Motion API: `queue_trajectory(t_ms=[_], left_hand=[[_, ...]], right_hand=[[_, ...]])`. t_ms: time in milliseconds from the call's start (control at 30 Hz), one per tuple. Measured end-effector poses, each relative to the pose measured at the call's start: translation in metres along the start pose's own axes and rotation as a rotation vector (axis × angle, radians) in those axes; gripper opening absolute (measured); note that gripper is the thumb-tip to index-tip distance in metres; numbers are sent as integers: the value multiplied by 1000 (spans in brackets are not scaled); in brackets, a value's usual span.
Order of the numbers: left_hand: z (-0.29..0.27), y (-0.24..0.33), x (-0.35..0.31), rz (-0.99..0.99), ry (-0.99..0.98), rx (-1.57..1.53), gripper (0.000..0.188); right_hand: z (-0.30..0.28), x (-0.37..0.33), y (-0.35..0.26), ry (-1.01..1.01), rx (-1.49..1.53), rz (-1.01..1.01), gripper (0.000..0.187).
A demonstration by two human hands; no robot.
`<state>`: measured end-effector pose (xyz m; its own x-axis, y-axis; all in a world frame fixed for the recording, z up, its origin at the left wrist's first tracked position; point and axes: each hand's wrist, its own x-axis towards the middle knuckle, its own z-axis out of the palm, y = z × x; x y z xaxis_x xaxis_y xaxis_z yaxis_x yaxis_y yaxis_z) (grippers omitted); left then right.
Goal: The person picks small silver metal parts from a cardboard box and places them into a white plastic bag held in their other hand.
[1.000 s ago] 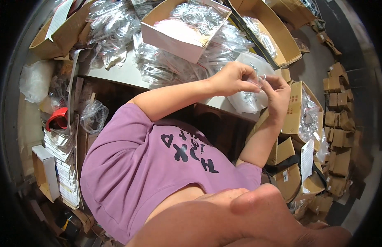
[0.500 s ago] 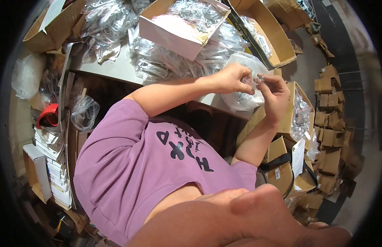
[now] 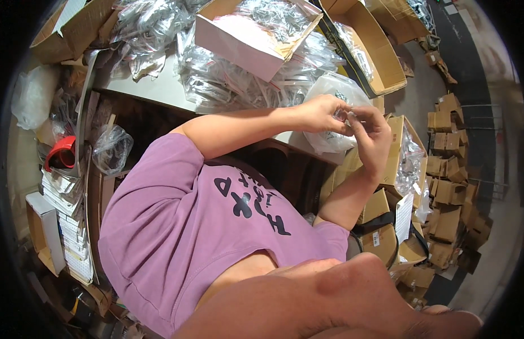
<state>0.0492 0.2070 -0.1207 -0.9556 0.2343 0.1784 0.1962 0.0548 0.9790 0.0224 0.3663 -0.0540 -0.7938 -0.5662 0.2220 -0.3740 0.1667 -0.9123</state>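
Observation:
My left hand (image 3: 321, 114) and my right hand (image 3: 375, 135) meet fingertip to fingertip over a white translucent plastic bag (image 3: 330, 144) at the table's right end. Between the thumb and fingers of my right hand is a small shiny metal piece (image 3: 349, 114), too small to name. The left thumb and forefinger are pinched close against it; whatever they hold is mostly covered by the fingers. Small dark metallic bits show inside the bag beneath. Beyond my left forearm lies a heap of clear zip bags (image 3: 217, 85) with silvery contents.
A white open carton (image 3: 239, 48) of small bagged parts rests on the heap. Behind it stands a long brown carton (image 3: 380, 68). More cartons (image 3: 380, 209) crowd my right side, with stacked boxes (image 3: 448, 186) along the floor. To the left are a red ring-shaped object (image 3: 61, 152) and stacked papers (image 3: 75, 237).
My hands have come closer together, the right fingertips moving left to meet the left ones. The small metal piece is now more hidden between them. The view has shifted slightly.

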Motion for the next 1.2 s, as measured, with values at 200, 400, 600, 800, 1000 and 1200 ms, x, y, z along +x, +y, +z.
queue_trajectory(t_ms=[200, 400, 600, 800, 1000, 1200], left_hand=[[0, 1, -3, -13, -12, -166, 27], [0, -2, -3, -71, 11, -157, 21], [-5, 1, -6, 28, 110, 73, 24], [-4, 0, -3, 67, 120, 83, 24], [-8, 2, -5, -6, -19, -145, 19], [-9, -3, -6, 29, 7, -104, 26]], right_hand=[[7, 0, -14, -74, -291, -78, 16], [-2, 2, 5, 90, -43, 9, 16], [4, 7, 11, 47, -346, 17, 14], [16, 8, -11, -116, -469, -319, 20], [5, 7, 3, -107, -349, -172, 17], [8, 13, 18, -211, -831, 100, 17]])
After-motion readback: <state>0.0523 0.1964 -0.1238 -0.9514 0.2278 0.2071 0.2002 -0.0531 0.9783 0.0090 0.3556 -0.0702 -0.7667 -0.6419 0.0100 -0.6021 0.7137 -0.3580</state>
